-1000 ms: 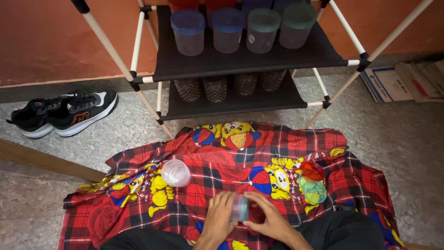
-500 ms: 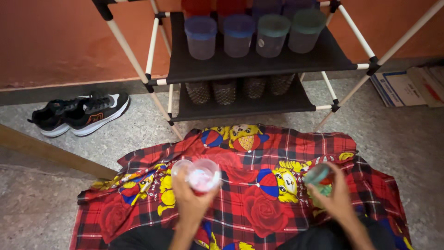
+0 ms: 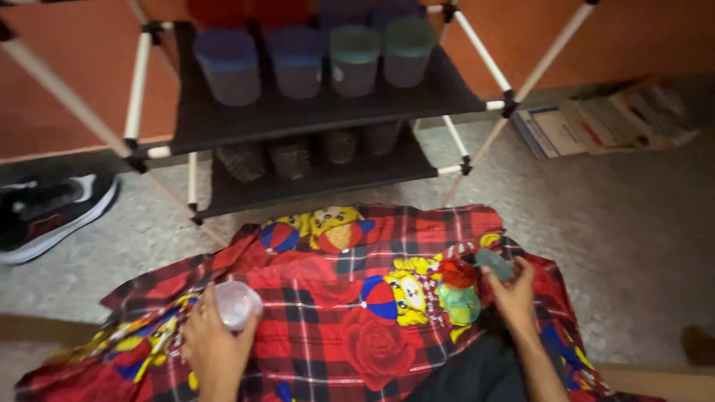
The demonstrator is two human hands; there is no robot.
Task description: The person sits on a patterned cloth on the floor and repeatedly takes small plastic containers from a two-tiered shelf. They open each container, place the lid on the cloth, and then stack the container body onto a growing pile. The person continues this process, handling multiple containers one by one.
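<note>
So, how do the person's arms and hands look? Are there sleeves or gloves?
Both hands are bare: left hand, right hand. No gloves, rings, watch or bracelet show. The forearms are uncovered too, with no sleeve in view up to the frame edge.

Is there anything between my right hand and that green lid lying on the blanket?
Nothing visible. The right hand is right beside the green lid with only red plaid blanket around it. A red lid sits just above the green one, not between.
</note>
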